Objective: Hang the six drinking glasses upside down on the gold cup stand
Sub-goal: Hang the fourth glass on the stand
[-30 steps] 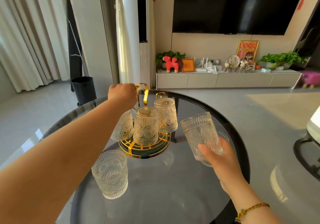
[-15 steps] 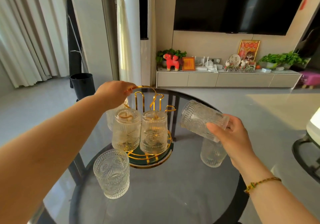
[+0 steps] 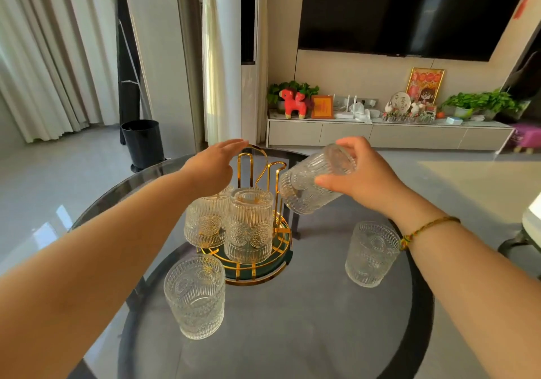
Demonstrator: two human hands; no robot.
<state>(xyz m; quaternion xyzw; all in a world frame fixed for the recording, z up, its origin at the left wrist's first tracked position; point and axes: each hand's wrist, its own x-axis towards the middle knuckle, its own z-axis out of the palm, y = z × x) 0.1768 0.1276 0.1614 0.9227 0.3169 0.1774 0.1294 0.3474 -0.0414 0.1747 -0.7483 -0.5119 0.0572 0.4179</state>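
Now tilted glass pinched by right hand just right of gold cup stand, left hand open, empty over its top: likely clink against hung glasses if rim misses free prong.

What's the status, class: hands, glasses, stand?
Left hand open atop gold stand. Right hand tilting glass toward free peg. Two upright glasses remain.

gold cup stand, mid table: glasses hung inverted; 1 tilted in hand; 2 upright beside.
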